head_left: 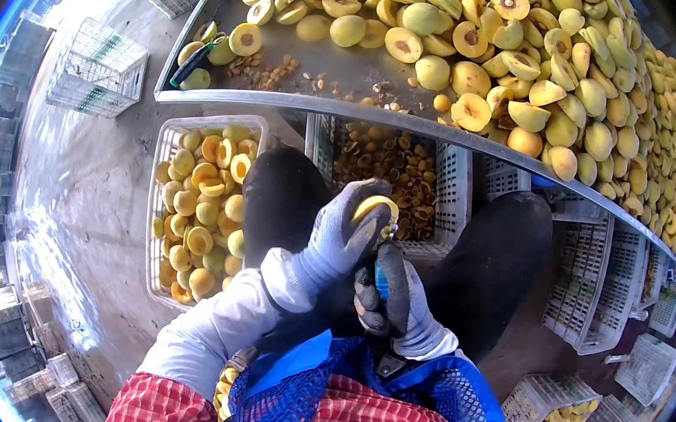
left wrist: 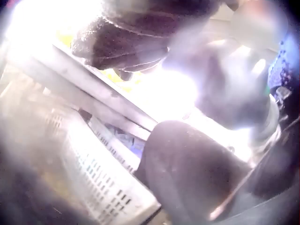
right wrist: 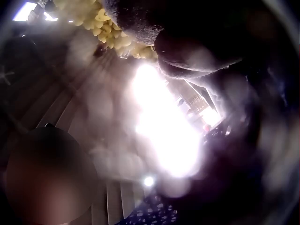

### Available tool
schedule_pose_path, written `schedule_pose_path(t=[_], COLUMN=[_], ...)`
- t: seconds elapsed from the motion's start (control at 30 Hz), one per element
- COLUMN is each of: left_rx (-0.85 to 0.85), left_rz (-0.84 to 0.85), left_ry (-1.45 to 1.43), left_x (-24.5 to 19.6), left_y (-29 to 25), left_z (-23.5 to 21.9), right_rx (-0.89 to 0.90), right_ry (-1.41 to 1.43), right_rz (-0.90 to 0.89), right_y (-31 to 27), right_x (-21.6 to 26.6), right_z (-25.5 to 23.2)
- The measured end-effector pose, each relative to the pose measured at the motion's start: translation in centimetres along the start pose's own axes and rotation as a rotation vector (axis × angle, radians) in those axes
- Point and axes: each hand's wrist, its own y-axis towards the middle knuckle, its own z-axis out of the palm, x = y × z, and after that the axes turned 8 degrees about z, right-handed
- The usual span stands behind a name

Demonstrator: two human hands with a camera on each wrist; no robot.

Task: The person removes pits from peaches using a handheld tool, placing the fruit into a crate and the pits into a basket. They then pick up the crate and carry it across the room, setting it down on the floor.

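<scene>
Curling its fingers, left hand [head_left: 337,229] grips likely soft fruit [head_left: 374,203], best held by its skin; right hand [head_left: 408,301] clasps blue handle [head_left: 381,282].

Halved stone fruit [head_left: 470,109] lay heaped on the table [head_left: 284,98] ahead; fruit crate [head_left: 156,215] stood left of the knees [head_left: 518,240]; second crate [head_left: 453,191] sat between them.
</scene>
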Motion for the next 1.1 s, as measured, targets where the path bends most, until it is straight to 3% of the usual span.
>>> schedule_pose_path(t=[0.07,0.13,0.17,0.27,0.3,0.33,0.4,0.47,0.5,0.53,0.6,0.67,0.73,0.8,0.87,0.93,0.97,1.0,1.1], left_rx=[0.128,0.318,0.351,0.296,0.203,0.063,-0.057,-0.313,-0.387,-0.49,-0.398,-0.432,-0.583,-0.104,-0.078,-0.09,-0.104,-0.073,0.122], left_rz=[0.218,0.303,0.28,0.109,-0.113,-0.245,-0.488,-0.652,-0.582,-0.71,-0.31,0.004,-0.23,-0.65,-0.48,-0.095,-0.12,0.026,0.255], left_ry=[0.257,0.402,0.351,0.079,-0.124,-0.367,-0.622,-0.859,-0.801,-0.903,-0.16,0.467,0.26,0.863,1.16,1.032,1.035,0.966,1.062], left_x=[0.0,-0.2,-0.1,0.5,-0.2,-0.3,-2.3,-1.0,-0.8,-0.7,1.1,1.4,2.3,5.6,4.2,2.4,2.1,1.5,1.6], left_y=[0.9,1.6,1.6,0.7,0.2,-0.7,-0.9,-1.7,-2.1,-2.4,-3.6,-4.4,-5.1,-7.4,-4.3,3.2,6.9,11.5,24.3], left_z=[-1.0,-1.8,-1.8,-1.2,-0.3,0.7,1.2,1.9,1.9,1.1,-2.4,-7.4,-14.0,-21.2,-22.2,-20.2,-18.7,-16.1,-8.6], right_rx=[0.322,0.876,0.805,0.892,0.909,0.926,0.938,0.926,0.93,0.928,0.958,0.854,0.734,0.654,0.604,0.546,0.494,0.441,0.263], right_ry=[0.344,0.807,0.864,0.907,0.901,0.896,0.85,0.767,0.85,0.886,0.885,0.789,0.688,0.585,0.571,0.583,0.566,0.55,0.476], right_rz=[0.172,0.36,0.417,0.385,0.381,0.38,0.308,0.181,0.164,0.165,0.187,0.208,0.23,0.219,0.211,0.196,0.19,0.179,0.154], right_y=[0.0,0.8,0.0,0.0,0.2,0.2,0.4,0.5,1.0,1.7,2.6,3.0,3.0,3.0,3.4,4.4,4.7,5.0,5.6], right_x=[0.1,-0.2,0.3,-0.1,0.0,-0.1,0.0,0.6,0.5,0.4,0.1,-0.3,-0.3,0.2,0.1,0.0,0.2,0.4,0.6], right_z=[-0.6,-2.1,-1.3,-1.4,-1.5,-1.5,-1.5,-1.5,-2.1,-2.9,-4.0,-4.5,-4.7,-4.8,-5.3,-5.6,-5.5,-5.5,-5.7])
